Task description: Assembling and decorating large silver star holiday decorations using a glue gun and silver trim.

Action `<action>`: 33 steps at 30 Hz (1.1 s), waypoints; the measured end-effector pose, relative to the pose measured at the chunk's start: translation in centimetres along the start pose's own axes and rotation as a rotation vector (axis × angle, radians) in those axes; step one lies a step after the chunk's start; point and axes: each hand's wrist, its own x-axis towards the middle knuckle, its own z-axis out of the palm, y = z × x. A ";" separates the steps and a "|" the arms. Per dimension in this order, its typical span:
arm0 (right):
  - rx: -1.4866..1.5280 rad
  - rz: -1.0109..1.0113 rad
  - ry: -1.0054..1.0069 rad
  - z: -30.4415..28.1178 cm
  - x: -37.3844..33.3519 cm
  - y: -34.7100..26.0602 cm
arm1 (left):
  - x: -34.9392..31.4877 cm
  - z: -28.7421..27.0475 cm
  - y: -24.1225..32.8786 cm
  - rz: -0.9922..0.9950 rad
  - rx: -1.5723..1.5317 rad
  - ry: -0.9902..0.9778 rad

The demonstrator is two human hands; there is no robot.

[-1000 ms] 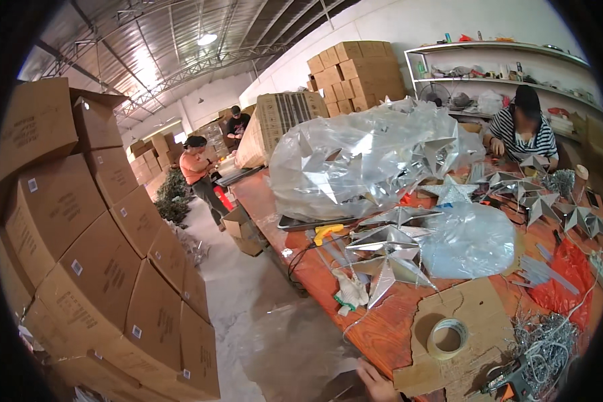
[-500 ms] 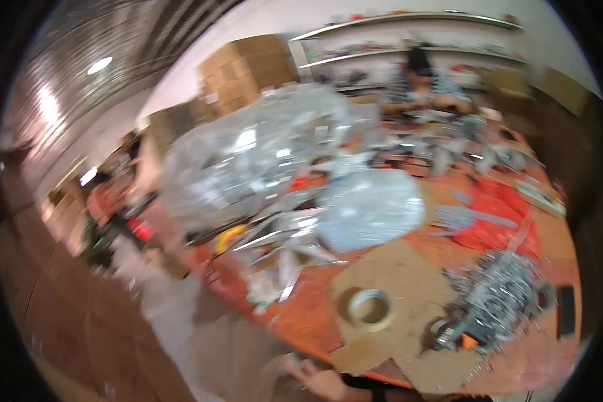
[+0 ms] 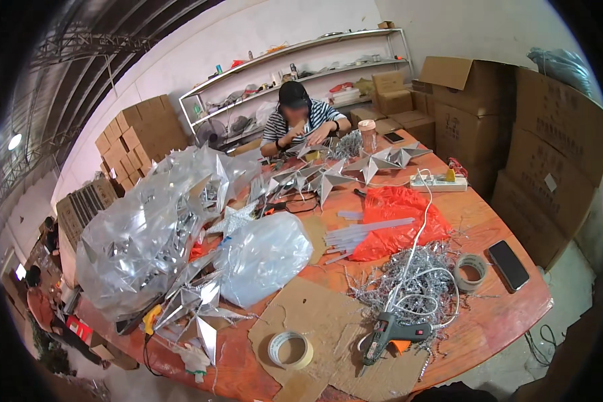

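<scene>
Grip of either hand cannot be told; both are out of view. Tape roll lies on flattened cardboard at the table's near side; rightward, glue gun adjoins silver tinsel; phone lies farther right.

No wording is clear enough to read, though rows of dark print mark the tall cardboard boxes right of the orange-red table, with a pale label (tilted, too small to decipher), and fainter print marks the open-flapped carton beyond the table's far right edge.
</scene>
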 end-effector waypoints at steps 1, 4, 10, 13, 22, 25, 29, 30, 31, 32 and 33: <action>0.006 -0.003 0.003 0.0 0.2 -0.2 | 0.4 0.2 0.7 0.012 0.003 0.035; 0.019 -0.013 0.002 -0.2 0.2 -0.4 | 1.6 0.9 1.9 0.036 -0.012 0.110; 0.001 0.006 0.003 -1.0 0.0 -0.3 | 4.0 1.9 3.1 0.077 -0.059 0.169; 0.015 0.005 0.003 -0.7 0.1 -0.1 | 4.6 2.3 3.2 0.067 -0.071 0.214; 0.035 -0.025 -0.028 0.1 0.1 -1.6 | 4.1 2.3 2.2 0.028 -0.206 0.406; -0.009 0.073 -0.016 -1.7 -2.1 -0.7 | 6.6 4.9 3.9 0.069 -0.309 0.397; 0.000 0.063 -0.063 -1.6 -2.5 -1.7 | 7.1 7.2 4.6 0.071 -0.541 0.473; -0.005 0.064 -0.076 -1.7 -2.8 -1.8 | 7.3 8.0 5.1 0.072 -0.602 0.468; -0.005 0.063 -0.087 -2.0 -2.9 -1.9 | 7.6 8.8 5.6 0.065 -0.661 0.460; -0.005 0.065 -0.093 -2.0 -3.4 -2.0 | 7.9 9.7 6.4 0.060 -0.716 0.425; -0.005 0.076 -0.104 -2.2 -3.8 -2.1 | 8.3 10.9 7.3 0.060 -0.762 0.368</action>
